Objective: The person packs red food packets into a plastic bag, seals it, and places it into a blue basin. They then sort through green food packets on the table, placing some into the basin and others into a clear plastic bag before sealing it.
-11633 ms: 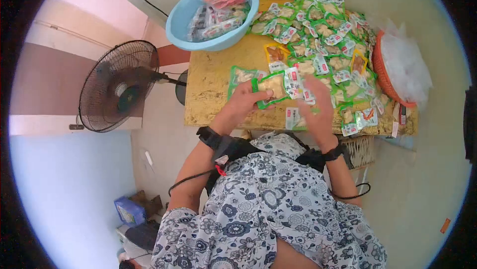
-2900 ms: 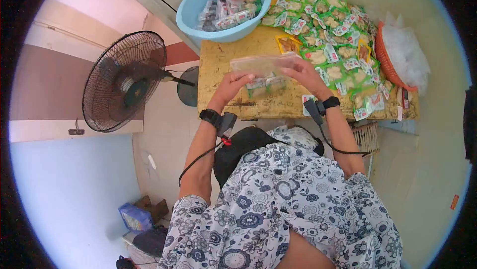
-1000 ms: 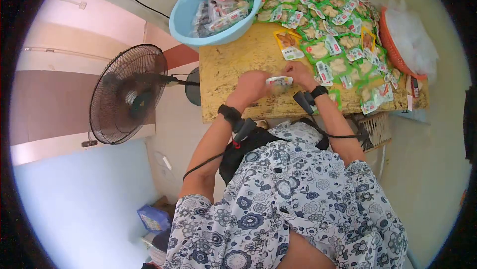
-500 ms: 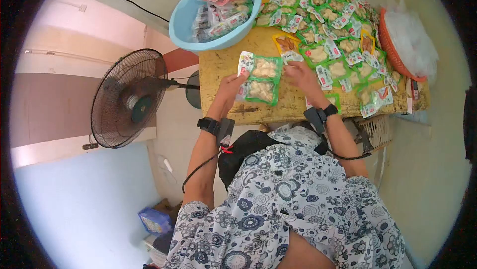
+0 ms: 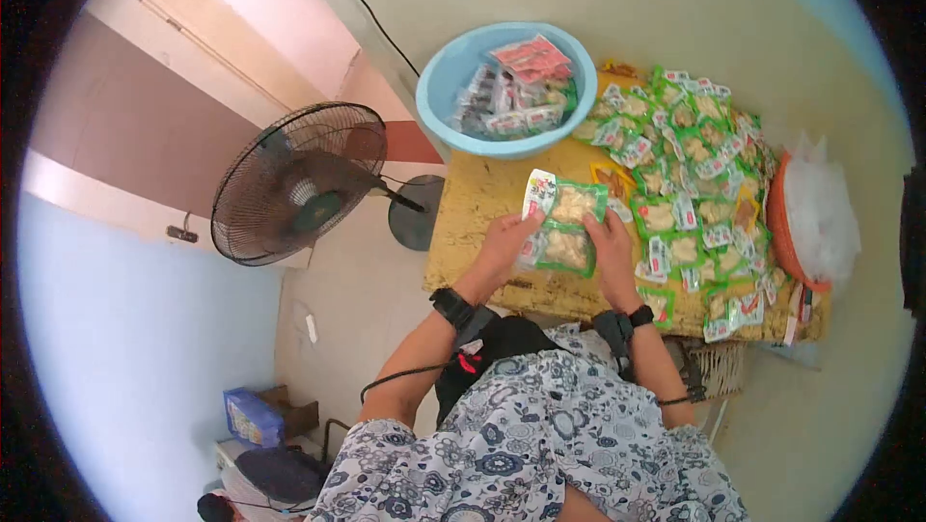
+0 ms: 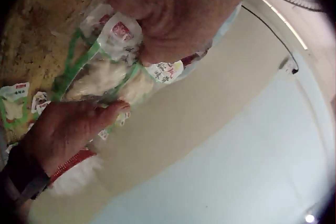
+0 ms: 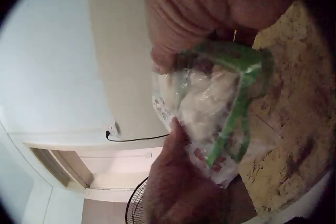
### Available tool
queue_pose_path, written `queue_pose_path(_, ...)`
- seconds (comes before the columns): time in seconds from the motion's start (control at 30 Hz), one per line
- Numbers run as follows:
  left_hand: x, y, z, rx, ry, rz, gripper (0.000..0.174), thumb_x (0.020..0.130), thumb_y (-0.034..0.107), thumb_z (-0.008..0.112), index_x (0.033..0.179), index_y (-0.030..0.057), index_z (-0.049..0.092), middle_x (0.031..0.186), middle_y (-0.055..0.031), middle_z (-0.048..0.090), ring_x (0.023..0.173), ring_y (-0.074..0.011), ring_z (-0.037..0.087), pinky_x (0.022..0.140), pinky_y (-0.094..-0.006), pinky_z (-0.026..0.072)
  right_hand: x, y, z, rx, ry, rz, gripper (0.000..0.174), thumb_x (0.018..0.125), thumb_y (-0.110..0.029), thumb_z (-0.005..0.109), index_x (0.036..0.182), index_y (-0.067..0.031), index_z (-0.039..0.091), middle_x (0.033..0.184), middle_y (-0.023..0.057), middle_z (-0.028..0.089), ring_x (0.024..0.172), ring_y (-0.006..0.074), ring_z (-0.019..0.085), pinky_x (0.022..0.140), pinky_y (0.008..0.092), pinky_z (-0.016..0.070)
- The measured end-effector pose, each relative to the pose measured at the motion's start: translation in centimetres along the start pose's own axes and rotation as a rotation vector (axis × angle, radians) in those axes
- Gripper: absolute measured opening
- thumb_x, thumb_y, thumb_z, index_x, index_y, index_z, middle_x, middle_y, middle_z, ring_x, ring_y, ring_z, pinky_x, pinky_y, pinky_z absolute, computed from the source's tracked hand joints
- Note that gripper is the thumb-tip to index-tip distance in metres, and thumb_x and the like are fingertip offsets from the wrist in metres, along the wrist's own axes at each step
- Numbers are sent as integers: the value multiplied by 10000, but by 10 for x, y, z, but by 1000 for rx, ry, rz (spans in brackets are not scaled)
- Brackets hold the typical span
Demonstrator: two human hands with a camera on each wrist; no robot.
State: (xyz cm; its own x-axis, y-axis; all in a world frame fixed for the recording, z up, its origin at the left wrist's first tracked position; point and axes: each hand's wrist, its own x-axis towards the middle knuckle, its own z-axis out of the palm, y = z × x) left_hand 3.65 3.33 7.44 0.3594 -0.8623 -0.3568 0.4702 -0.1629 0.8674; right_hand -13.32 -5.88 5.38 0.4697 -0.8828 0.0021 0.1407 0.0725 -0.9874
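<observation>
Head view. Two flat, green-bordered clear plastic packets of pale, lumpy food with white printed ends [image 5: 576,204] are held one beyond the other above a yellow, worn-surfaced table [image 5: 463,237]. The bare left hand [image 5: 500,248] pinches the white ends, thumb uppermost; the bare right hand [image 5: 612,254] pinches the opposite, green-bordered side. Good handling would seem to call for light, even pressure from both sides, with the two packets aligned, since soft plastic may buckle or slip. Only here is the pair seen almost whole from above, with a round light-blue plastic basin [image 5: 439,83] beyond it.

Left wrist view. The near left hand covers part of the white ends, yet a rounded label with a red block shows close up. The right thumb lies at the far side. An orange-red openwork plastic basket [image 6: 73,162], not seen from the right wrist, appears below.

Right wrist view. The left thumb tip rests at the packets' edge. Glossy creases in the clear plastic are plainest here and probably deserve smoothing; whether a separate clear bag encloses the pair cannot be told. The right hand's fingers are partly hidden.
</observation>
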Motion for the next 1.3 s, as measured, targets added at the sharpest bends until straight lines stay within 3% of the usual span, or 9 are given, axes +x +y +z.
queue_pose_path(0.37,22,127,-46,122,148,352,282,924,280,648,971,5,692,807,19,640,638,-44,542,563,-228,422,-26,-24,-31,90,33,25,329,1013,-256,492,1240,-23,537,1015,122,677,864,147,643,781,289,523)
queue_pose_path(0.6,85,180,-42,454,159,511,295,905,263,660,989,-18,695,767,21,622,618,-52,487,546,-253,389,-57,13,-45,105,123,85,281,1010,-242,505,1157,-7,554,965,108,681,781,132,644,716,265,522)
queue_pose_path(0.7,119,194,-28,673,173,489,330,919,280,635,993,-37,690,830,-33,664,713,-96,577,593,-285,456,-64,9,-48,83,163,98,258,1004,-208,514,1149,0,558,956,110,683,768,134,644,710,266,521)
queue_pose_path(0.9,180,196,1,598,142,366,313,896,284,636,968,-14,697,759,-47,626,646,-132,519,568,-326,416,-81,12,-65,1,267,91,208,992,-150,515,1147,-19,562,952,111,684,794,137,652,704,272,522)
queue_pose_path(1.0,241,169,-18,882,122,420,323,915,304,583,955,4,698,781,-135,670,651,-232,598,595,-395,461,-96,26,-74,-9,305,117,195,991,-143,517,1139,-28,568,952,103,684,805,133,649,708,271,519)
queue_pose_path(1.07,292,143,-41,1150,256,727,361,922,332,548,942,4,699,808,-189,676,701,-298,638,628,-438,483,-100,39,-78,12,317,105,181,985,-133,528,1114,-19,586,916,88,696,790,137,667,703,265,535)
queue_pose_path(1.17,313,145,-55,1998,94,932,454,923,396,505,901,-16,694,863,-239,685,797,-395,662,689,-482,512,-107,42,-83,18,335,145,168,980,-123,537,1100,-21,596,907,67,690,814,137,671,708,271,547)
queue_pose_path(1.27,299,148,-57,1247,162,686,399,934,348,532,1083,-6,640,903,-212,693,793,-333,658,694,-433,514,-107,30,-87,23,341,159,174,978,-139,541,1109,-33,585,925,69,680,820,132,655,721,272,533)
queue_pose_path(1.3,281,152,-46,1213,195,657,401,937,326,544,1175,12,615,925,-190,696,783,-286,656,688,-403,516,-105,31,-89,32,335,152,179,977,-148,542,1113,-38,579,931,73,678,815,129,648,726,270,524)
